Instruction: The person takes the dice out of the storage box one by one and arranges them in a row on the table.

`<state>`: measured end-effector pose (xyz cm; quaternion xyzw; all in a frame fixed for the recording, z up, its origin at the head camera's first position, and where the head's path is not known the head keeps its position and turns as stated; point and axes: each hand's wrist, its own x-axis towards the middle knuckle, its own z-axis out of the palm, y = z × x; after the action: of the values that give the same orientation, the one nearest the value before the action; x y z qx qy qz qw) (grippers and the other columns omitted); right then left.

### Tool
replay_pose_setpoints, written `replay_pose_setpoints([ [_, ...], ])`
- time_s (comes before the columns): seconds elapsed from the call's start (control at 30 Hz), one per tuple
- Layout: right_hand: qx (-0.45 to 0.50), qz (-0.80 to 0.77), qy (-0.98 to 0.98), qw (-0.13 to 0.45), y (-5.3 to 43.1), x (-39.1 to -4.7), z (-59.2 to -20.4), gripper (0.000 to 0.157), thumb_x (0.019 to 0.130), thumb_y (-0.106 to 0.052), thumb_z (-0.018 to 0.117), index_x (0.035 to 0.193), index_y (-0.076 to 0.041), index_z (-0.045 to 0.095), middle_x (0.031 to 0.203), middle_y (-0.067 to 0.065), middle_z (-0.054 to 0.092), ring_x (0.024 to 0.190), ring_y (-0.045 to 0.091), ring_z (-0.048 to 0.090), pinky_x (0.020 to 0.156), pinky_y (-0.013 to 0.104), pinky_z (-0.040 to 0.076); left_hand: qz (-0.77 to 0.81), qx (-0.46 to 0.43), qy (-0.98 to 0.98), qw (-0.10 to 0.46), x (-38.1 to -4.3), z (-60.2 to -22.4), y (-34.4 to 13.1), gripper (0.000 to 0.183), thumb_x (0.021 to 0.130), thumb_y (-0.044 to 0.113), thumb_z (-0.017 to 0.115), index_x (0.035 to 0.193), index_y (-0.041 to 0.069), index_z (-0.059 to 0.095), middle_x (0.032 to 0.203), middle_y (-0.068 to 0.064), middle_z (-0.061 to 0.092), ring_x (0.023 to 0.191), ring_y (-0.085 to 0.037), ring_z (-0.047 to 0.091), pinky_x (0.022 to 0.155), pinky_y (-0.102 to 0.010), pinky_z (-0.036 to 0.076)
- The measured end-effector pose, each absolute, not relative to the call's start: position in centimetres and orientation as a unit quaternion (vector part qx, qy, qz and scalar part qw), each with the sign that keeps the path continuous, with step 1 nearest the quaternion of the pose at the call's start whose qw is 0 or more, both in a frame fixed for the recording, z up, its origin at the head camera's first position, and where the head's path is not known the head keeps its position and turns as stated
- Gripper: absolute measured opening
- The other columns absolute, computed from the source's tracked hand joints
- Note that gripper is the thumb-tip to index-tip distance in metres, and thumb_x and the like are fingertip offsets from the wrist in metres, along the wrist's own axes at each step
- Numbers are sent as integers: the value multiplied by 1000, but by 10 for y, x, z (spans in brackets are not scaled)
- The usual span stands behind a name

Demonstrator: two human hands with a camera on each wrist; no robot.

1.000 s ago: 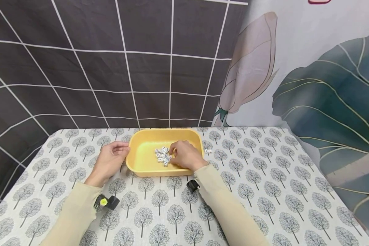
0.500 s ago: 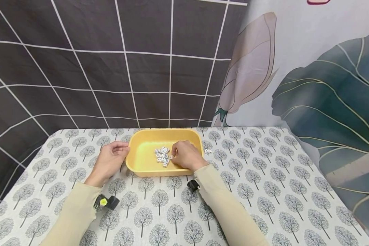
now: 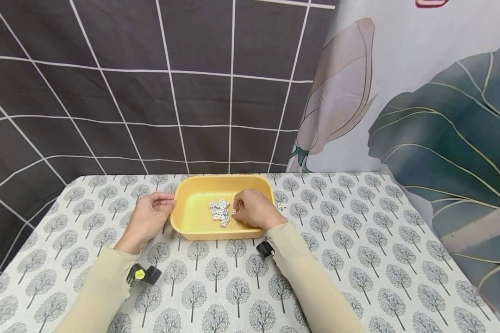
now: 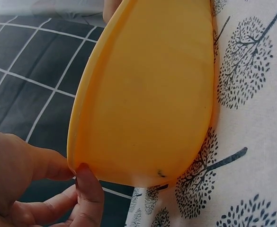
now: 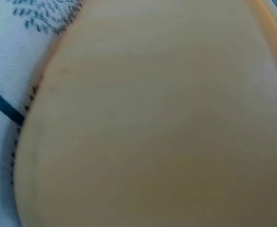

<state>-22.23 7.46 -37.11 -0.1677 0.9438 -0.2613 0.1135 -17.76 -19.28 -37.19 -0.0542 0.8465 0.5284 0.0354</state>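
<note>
A yellow plastic basin (image 3: 200, 233) stands near the back of the table, holding a loose cluster of white dice (image 3: 220, 210) with dark pips. My left hand (image 3: 150, 217) pinches the basin's left rim between thumb and fingers; the left wrist view shows this hand (image 4: 48, 189) at the rim's corner. Reaching over the front rim, my right hand (image 3: 254, 210) is inside the basin, with one die (image 3: 233, 212) between its thumb and index fingertips, just right of the cluster. In the right wrist view the basin's outer wall (image 5: 152, 118) hides the fingers.
A couple of white dice (image 3: 282, 205) lie on the cloth just right of the basin. The tablecloth (image 3: 337, 277) has a tree print. A dark curtain with a white grid (image 3: 200, 101) hangs behind the table, and a floral curtain (image 3: 421, 138) at the right.
My right hand has shifted slightly right, and the die at its fingertips has come a little away from the cluster. My left hand and the basin have stayed in place.
</note>
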Motion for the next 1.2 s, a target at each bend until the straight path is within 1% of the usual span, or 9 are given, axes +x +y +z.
replay_pose_setpoints([
  [0.1,-177,-264,941,114,78,-223,-369,11,83,-12,82,88,-13,73,76,0,63,69,14,55,63,25,47,528,-54,847,34,-178,-372,-192,36,103,16,56,133,-5,57,119,-19,64,95,-14,63,76,-14,56],
  [0.27,-186,-279,935,113,81,-222,-366,10,84,-11,82,87,-14,72,72,-1,62,65,11,53,61,24,46,527,-56,847,35,-178,-373,-192,36,104,16,56,133,-5,57,121,-20,64,96,-14,63,77,-14,56],
  [0.4,-174,-296,932,117,84,-221,-361,11,84,-8,81,86,-14,72,74,-1,62,63,11,53,58,24,47,527,-58,847,39,-178,-373,-191,37,104,17,56,134,-4,56,122,-20,64,97,-15,63,77,-14,56],
  [0.5,-176,-298,932,109,86,-222,-357,12,83,-8,82,84,-14,71,75,0,61,67,12,53,60,24,47,528,-60,846,38,-178,-373,-191,37,103,17,57,133,-4,57,121,-19,64,96,-14,63,77,-14,56],
  [0.67,-202,-284,933,88,89,-223,-353,15,82,-8,84,80,-12,70,75,-1,60,74,13,53,68,24,47,532,-59,844,38,-178,-372,-193,37,103,16,57,134,-5,56,121,-19,64,95,-13,63,77,-13,56],
  [0.73,-206,-285,932,89,90,-223,-352,14,82,-8,84,81,-12,70,76,-1,60,75,14,54,70,24,47,533,-59,843,39,-178,-372,-193,37,103,16,57,134,-5,56,121,-19,64,95,-13,63,77,-13,57],
  [1.03,-219,-273,933,82,95,-223,-346,12,83,-8,82,84,-13,71,77,-1,60,75,13,53,68,23,46,534,-55,843,42,-179,-374,-196,37,103,16,57,133,-5,56,118,-18,65,92,-10,63,77,-14,57],
  [1.2,-236,-271,930,82,102,-223,-341,10,84,-9,81,86,-12,72,79,-1,62,76,13,54,70,23,48,536,-56,841,46,-180,-374,-197,38,104,17,57,134,-5,56,117,-17,65,91,-9,64,77,-14,57],
])
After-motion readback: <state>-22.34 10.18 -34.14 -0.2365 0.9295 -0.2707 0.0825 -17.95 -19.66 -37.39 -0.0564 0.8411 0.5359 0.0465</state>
